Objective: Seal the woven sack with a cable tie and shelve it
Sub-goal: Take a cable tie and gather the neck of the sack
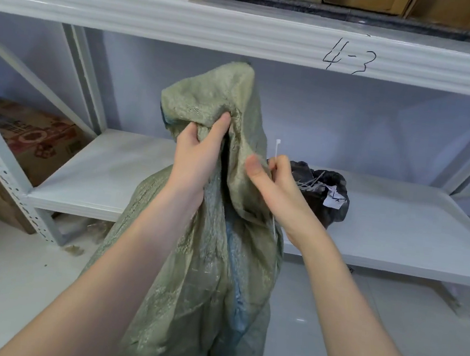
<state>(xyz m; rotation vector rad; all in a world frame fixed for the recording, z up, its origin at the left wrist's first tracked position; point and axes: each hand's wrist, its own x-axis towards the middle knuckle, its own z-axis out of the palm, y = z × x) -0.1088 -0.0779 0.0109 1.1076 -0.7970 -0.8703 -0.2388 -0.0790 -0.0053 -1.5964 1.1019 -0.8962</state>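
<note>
A grey-green woven sack [202,276] stands upright on the floor in front of a white shelf [396,240]. Its loose top flops over above my hands. My left hand [198,156] grips the gathered neck of the sack, fingers dug into the fabric. My right hand [276,191] sits just to the right of the neck, pinching a thin white cable tie [277,149]. The tie's head sticks up above my fingers and its tail hangs down below my palm along the sack.
A black bag [322,199] tied shut with a paper tag lies on the shelf behind my right hand. A printed cardboard box [33,137] sits at the left. An upper shelf beam marked "4-3" [350,56] carries several cartons.
</note>
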